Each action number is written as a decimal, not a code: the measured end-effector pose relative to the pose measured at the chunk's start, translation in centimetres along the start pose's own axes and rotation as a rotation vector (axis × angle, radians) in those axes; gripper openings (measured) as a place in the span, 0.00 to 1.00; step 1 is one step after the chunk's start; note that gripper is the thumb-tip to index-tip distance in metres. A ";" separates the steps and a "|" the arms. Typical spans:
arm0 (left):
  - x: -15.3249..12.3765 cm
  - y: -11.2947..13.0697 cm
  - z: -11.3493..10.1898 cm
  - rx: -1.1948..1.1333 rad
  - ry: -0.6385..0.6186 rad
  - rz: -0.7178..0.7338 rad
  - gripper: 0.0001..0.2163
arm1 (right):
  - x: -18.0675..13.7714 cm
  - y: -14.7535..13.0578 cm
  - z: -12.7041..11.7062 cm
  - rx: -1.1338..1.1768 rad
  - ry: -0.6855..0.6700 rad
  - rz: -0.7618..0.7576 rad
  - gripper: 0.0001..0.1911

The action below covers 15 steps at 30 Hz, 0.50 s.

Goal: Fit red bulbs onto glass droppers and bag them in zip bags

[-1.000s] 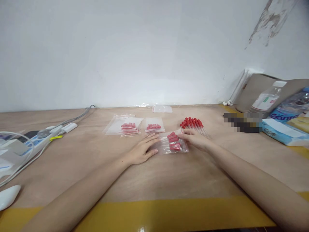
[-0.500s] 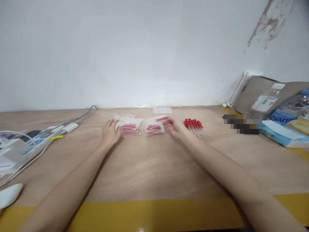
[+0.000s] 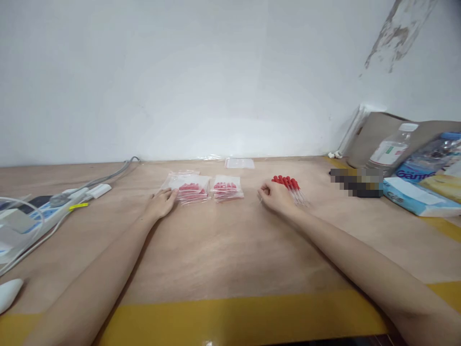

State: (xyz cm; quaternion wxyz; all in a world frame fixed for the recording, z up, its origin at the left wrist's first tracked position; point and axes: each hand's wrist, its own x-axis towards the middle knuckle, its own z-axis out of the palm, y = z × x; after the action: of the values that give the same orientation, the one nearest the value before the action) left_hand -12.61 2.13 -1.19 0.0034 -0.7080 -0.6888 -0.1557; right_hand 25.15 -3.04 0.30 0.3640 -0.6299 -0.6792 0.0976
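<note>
My left hand [image 3: 162, 203] rests flat on the table, fingers stretched out along the left stack of clear zip bags [image 3: 190, 191] with red-ended pieces inside. A smaller, neater stack of similar bags [image 3: 227, 188] lies to its right. Beside a bunch of thin clear tubes with red heads [image 3: 288, 182] is my right hand [image 3: 275, 196], its fingers curled together. A faint clear glint shows below the fingertips, but what they hold is hidden. The hand covers part of the bunch's left side.
Flat bags [image 3: 239, 163] lie near the wall. On the left are a power strip [image 3: 54, 211] with cables and a white mouse [image 3: 10, 294]. To the right stand plastic bottles [image 3: 391, 149] behind a blue tissue pack [image 3: 418, 196] and a partly blurred dark object [image 3: 369, 190].
My right hand has left the bag it held over the smaller stack and moved right to the red-headed tubes. My left hand has flattened down. The view has shifted slightly.
</note>
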 end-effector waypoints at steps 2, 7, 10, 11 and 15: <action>-0.4 0.7 -0.2 0.011 0.001 0.029 0.25 | -0.3 0.7 0.0 -0.214 0.011 -0.113 0.10; -1.1 1.5 -0.7 -0.062 0.044 0.000 0.20 | -0.6 0.7 0.7 -0.298 -0.118 -0.132 0.16; -0.9 1.0 -0.6 -0.148 0.117 -0.115 0.18 | -0.4 0.7 1.1 -0.300 -0.092 -0.103 0.14; -0.8 0.8 -0.5 -0.163 0.131 -0.124 0.17 | -0.3 0.7 1.2 -0.302 -0.088 -0.083 0.12; -0.1 0.0 -0.2 -0.201 0.147 -0.170 0.20 | -0.2 0.9 1.2 -0.276 -0.126 0.002 0.06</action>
State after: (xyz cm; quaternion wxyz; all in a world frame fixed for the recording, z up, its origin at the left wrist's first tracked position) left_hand -12.69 1.99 -1.01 -0.0306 -0.6305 -0.7252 -0.2750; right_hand 25.12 -2.63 -1.15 0.2304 -0.6672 -0.7071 0.0429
